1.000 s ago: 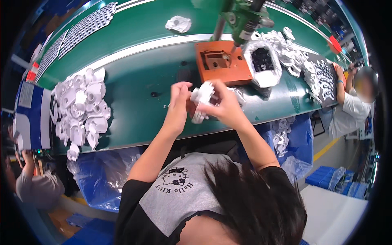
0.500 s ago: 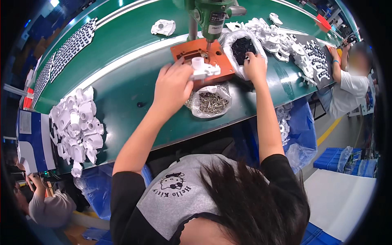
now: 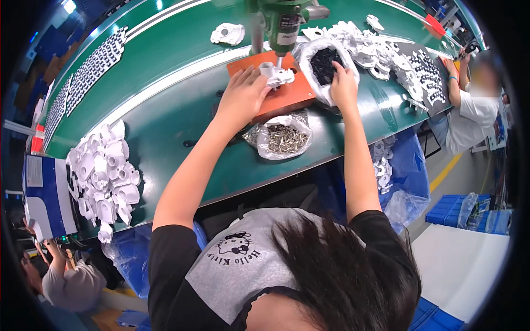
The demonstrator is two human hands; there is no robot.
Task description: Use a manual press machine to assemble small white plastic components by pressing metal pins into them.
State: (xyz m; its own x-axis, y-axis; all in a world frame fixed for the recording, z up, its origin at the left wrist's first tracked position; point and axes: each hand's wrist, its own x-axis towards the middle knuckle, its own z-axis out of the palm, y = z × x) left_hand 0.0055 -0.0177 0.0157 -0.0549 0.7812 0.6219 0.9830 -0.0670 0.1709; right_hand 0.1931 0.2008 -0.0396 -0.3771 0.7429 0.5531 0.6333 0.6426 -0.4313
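Observation:
My left hand (image 3: 243, 92) is closed around the near left side of a white plastic housing (image 3: 280, 78), which has a short round tube standing up on it. The housing is at the orange fixture block (image 3: 302, 91), right by the tip of a green machine head (image 3: 285, 33). My right hand (image 3: 344, 88) has its fingers curled together over the white bag (image 3: 349, 54) of small black parts (image 3: 324, 65); whatever they may hold is hidden. Just in front of the block sits a clear bag of metal screws (image 3: 286, 139).
White housings lie in a pile (image 3: 105, 174) at the left and another pile (image 3: 375, 55) at the back right. A single housing (image 3: 227, 34) rests on the green belt. Rows of small parts (image 3: 98, 69) line the far left. A co-worker (image 3: 475, 110) is at the right.
My left hand has moved the white housing up and slightly right, bringing it to the machine tip. The fingers of my right hand have shifted a little within the black parts' bag opening.

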